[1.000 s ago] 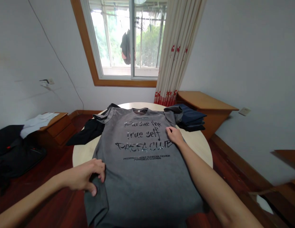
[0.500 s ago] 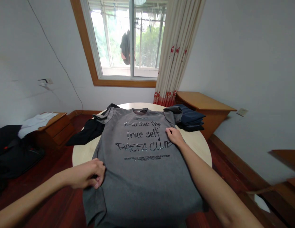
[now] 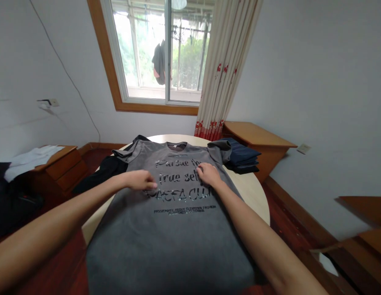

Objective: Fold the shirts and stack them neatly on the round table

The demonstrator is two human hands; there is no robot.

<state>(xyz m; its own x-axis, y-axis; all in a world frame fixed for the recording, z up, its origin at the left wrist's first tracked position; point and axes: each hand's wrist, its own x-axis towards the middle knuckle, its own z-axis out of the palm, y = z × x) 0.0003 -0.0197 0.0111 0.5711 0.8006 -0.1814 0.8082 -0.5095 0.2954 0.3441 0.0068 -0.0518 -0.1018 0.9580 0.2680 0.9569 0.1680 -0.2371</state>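
Note:
A dark grey T-shirt (image 3: 172,241) with black lettering lies front side up, its collar at the far side and its lower part reaching over the near table edge. My left hand (image 3: 143,180) is over the left part of the lettering, fingers loosely curled and thumb apart, with no cloth seen in it. On the right part of the lettering rests my right hand (image 3: 209,174), its bent fingers against the cloth and no fold visible between them. Both short sleeves spread outward, the right one partly folded up.
The shirt covers much of a round pale table (image 3: 259,196). Folded dark blue and black clothes (image 3: 241,155) are stacked at the right; black cloth (image 3: 101,174) lies at the left. Beyond stand a wooden desk (image 3: 255,133), a curtain (image 3: 229,61) and a window. A wooden cabinet (image 3: 60,168) is at far left.
My left hand has let go of the shirt's left edge and moved up and right over the lettering. The shirt's lower left side now lies spread wider. My right hand has shifted slightly left.

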